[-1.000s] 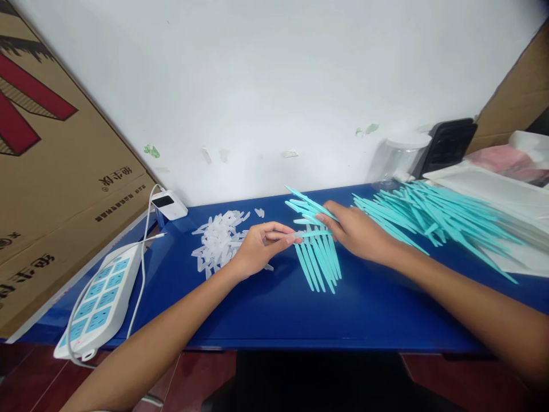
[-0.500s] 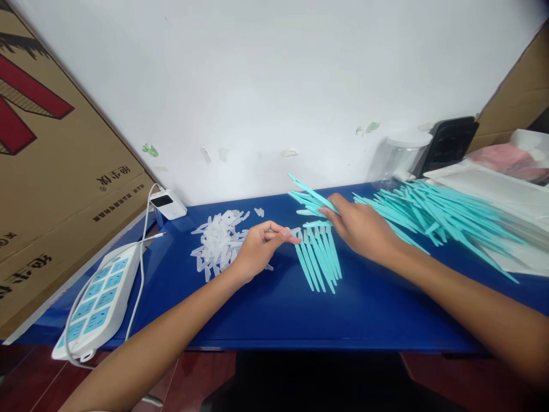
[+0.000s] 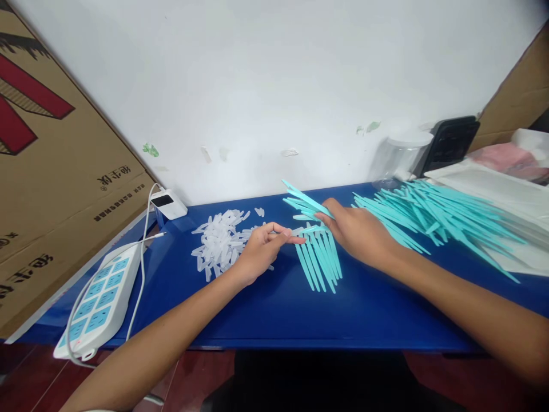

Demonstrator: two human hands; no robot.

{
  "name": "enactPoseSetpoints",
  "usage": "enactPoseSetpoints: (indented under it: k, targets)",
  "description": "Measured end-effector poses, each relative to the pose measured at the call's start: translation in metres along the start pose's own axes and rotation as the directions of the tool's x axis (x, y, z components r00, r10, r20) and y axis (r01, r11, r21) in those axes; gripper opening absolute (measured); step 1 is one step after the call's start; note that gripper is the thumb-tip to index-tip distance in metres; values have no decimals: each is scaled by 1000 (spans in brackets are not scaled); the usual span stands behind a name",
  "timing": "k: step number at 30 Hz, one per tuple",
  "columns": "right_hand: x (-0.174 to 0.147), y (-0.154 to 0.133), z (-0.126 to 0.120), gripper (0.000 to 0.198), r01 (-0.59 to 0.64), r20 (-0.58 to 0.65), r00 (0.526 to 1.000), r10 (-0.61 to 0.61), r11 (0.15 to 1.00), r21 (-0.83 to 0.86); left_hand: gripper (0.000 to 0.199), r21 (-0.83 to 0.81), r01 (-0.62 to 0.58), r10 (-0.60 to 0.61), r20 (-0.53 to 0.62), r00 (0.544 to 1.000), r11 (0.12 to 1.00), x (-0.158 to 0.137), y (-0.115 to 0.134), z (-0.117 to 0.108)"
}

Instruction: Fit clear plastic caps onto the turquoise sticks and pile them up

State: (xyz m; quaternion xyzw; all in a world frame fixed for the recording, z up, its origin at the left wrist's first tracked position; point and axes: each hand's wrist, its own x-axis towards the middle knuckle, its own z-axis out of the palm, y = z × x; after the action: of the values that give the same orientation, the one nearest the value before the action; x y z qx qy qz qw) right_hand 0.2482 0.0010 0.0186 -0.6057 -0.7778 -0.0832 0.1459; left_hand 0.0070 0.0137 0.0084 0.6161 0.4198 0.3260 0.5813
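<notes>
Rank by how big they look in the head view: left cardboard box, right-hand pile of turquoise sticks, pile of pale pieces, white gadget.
1. Cardboard box, cut off by the frame
2. Pile of turquoise sticks
3. Pile of pale pieces, partly behind the left hand
4. White gadget

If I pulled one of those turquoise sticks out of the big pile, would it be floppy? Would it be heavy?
Probably stiff: the turquoise bunch in the right hand juts out straight, without drooping. Likely light, since that hand holds several at once. It might drag others along, because the big pile lies criss-crossed.
</notes>
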Motion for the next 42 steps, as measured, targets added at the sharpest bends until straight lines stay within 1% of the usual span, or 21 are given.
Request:
enactPoseSetpoints:
  k: [4, 8, 16, 20, 24, 28, 30, 32, 34, 36, 37, 39, 40, 42]
  targets:
    - [1, 3, -1, 41, -11, -37, 999, 10, 1000, -8, 34, -10, -2, 2, -15, 1000, 1000, 1, -2, -2]
    - [1, 1, -3, 43, -8, 0, 1000, 8, 1000, 0, 35, -15, 3, -3, 10, 1000, 1000, 0, -1, -2]
    - [-2, -5, -4, 33, 16, 27, 999, -17, 1000, 12, 39, 16, 14, -14, 40, 999, 1000, 0, -2, 1]
    - [-8, -15, -5, 29, 39, 82, 996, -45, 996, 74, 41, 22, -12, 10, 87, 996, 1000, -2, -3, 3]
    - [-12, -23, -4, 21, 19, 106, 994, -35, 988, 154, 42, 9, -58, 56, 113, 992, 998, -5, -2, 5]
    - [-10, -21, -2, 18, 1, 97, 995, -28, 963, 269, 43, 49, -84, 80, 86, 993, 995, -5, -3, 6]
    - [-8, -17, -1, 19, 20, 69, 997, -44, 947, 320, 41, 61, -91, 86, 82, 993, 994, -4, -2, 6]
    - [-6, -13, 0, 21, 48, 28, 998, -63, 926, 374, 37, 57, -90, 88, 44, 995, 994, -3, 0, 4]
    - [-4, -9, -1, 23, 70, 2, 997, -78, 904, 422, 29, -12, -68, 68, -34, 997, 998, -1, 3, 0]
    - [-3, -5, -1, 26, 79, 8, 996, -93, 883, 463, 17, -174, -36, 22, -81, 996, 984, 2, 5, -7]
    - [-2, -3, -2, 28, 77, 17, 995, -98, 873, 481, 14, -267, -19, -2, -75, 997, 964, 3, 7, -11]
    - [-1, -2, -2, 31, 65, 38, 994, -99, 853, 517, 21, -402, 16, -33, -34, 999, 916, 6, 8, -18]
    - [-1, -1, -2, 32, 57, 44, 995, -95, 846, 531, 25, -433, 33, -44, -15, 999, 901, 7, 9, -21]
    - [-1, 0, -1, 33, 41, 49, 995, -81, 834, 550, 31, -438, 61, -66, 4, 998, 897, 7, 10, -25]
